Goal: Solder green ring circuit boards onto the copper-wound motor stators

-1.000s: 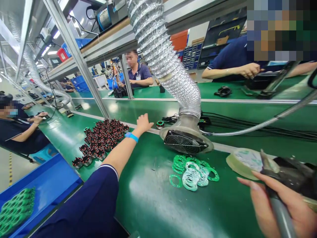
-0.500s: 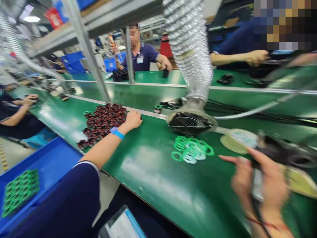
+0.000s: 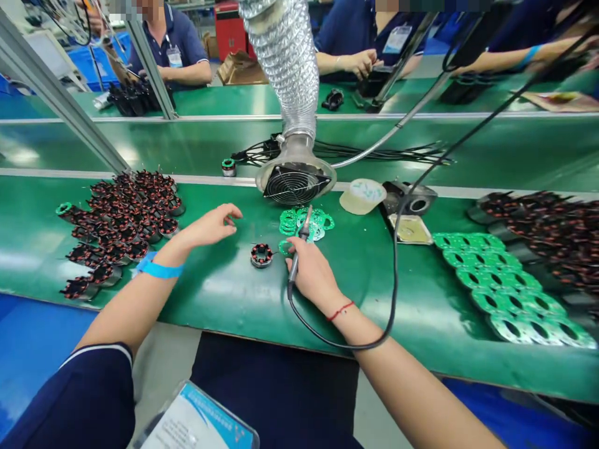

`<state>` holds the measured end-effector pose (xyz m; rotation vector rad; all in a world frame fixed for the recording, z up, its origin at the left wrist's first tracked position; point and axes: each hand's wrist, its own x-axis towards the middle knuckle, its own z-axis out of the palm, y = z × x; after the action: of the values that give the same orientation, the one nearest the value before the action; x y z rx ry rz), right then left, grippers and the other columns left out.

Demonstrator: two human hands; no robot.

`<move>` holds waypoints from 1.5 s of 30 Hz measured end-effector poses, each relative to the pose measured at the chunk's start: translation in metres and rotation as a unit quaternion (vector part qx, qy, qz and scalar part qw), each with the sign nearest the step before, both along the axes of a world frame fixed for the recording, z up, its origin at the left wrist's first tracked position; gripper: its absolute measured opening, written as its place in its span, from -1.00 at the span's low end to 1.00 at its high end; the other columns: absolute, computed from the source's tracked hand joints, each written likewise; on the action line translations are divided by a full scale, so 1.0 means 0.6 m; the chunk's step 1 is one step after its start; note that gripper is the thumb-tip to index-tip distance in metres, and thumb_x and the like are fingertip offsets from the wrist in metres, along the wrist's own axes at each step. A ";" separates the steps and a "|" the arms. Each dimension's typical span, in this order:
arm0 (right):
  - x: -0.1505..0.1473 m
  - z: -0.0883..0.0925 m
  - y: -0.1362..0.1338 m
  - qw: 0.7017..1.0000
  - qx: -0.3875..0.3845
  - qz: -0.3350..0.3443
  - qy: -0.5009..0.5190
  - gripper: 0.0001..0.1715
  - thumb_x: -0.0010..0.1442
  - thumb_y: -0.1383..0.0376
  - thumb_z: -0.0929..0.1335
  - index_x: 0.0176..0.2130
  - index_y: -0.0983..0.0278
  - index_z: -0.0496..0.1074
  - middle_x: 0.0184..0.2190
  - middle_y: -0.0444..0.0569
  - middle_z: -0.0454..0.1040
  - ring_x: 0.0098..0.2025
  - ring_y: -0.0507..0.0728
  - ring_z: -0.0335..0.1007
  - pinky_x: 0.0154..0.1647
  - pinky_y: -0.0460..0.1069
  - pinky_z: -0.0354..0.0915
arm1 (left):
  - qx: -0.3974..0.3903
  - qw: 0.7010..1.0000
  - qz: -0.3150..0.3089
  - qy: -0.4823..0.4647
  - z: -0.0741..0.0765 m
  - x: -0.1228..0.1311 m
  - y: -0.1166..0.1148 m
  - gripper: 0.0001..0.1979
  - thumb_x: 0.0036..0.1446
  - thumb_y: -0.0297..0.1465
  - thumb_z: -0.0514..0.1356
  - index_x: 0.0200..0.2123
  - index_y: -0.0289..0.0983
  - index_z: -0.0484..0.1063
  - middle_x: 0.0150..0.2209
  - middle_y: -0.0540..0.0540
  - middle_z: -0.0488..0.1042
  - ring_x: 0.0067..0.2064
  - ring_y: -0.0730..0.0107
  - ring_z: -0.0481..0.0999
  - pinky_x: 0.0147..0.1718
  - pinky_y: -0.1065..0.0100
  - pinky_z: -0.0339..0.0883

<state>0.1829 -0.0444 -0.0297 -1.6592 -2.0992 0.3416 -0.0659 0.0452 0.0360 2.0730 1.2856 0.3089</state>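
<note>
My left hand point(image 3: 216, 224) is held over the green bench, fingers apart and curved, with nothing in it. Between my two hands a single motor stator point(image 3: 261, 255), black with copper-red windings, stands on the bench. My right hand point(image 3: 312, 274) grips a soldering iron point(image 3: 294, 269), its tip pointing up and away over a loose pile of green ring-shaped circuit boards point(image 3: 322, 223). One green ring board point(image 3: 283, 247) lies at my right fingertips, partly covered by them; whether they touch it I cannot tell. Many more stators point(image 3: 126, 212) are heaped left of my left hand.
A fume extractor point(image 3: 296, 184) on a foil duct hangs behind the ring boards. A sponge tray point(image 3: 412, 229), an iron holder point(image 3: 421, 201), panels of ring boards point(image 3: 505, 280) and more stators point(image 3: 547, 231) are to the right. The iron's cable point(image 3: 395, 274) loops past my right forearm. Co-workers sit opposite.
My view has swung right. My left hand has moved from the stator heap toward the middle, and one stator now stands before me. My right hand has brought the soldering iron beside the ring boards.
</note>
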 end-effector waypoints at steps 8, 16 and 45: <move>-0.006 0.005 -0.011 0.998 0.004 -0.057 -0.031 -0.51 0.19 0.26 0.35 0.09 0.33 0.28 -0.21 0.14 0.49 -0.15 0.33 0.38 -0.12 0.19 0.34 | 0.054 0.992 -0.103 0.041 -0.060 0.051 -0.063 -0.47 0.01 -0.16 0.31 0.01 -0.24 0.31 0.05 -0.21 0.36 0.10 -0.01 0.25 0.07 0.00 0.14; -0.008 0.013 -0.008 0.998 0.000 0.055 -0.014 -0.44 0.09 0.52 0.26 0.10 0.31 0.28 -0.09 0.15 0.49 -0.04 0.30 0.39 -0.03 0.19 0.32 | 0.009 0.992 -0.127 -0.013 -0.021 0.056 -0.047 -0.53 0.00 -0.34 0.25 0.00 -0.26 0.24 -0.06 -0.14 0.43 -0.08 0.15 0.40 -0.06 0.14 0.27; 0.061 -0.010 -0.110 0.930 0.037 -0.134 0.341 -0.85 0.23 0.23 0.35 -0.19 0.18 0.50 -0.45 -0.14 0.53 -0.48 0.06 0.47 -0.36 0.01 0.40 | 0.130 0.968 -0.203 -0.073 -0.073 0.078 -0.052 -0.53 0.21 -0.30 0.21 0.16 -0.23 0.24 0.10 -0.21 0.37 0.15 0.14 0.34 0.16 0.05 0.25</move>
<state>0.2196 -0.1102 -0.0357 -1.4722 -1.3395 0.6325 -0.0190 0.0139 -0.0075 2.4222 0.7400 0.4513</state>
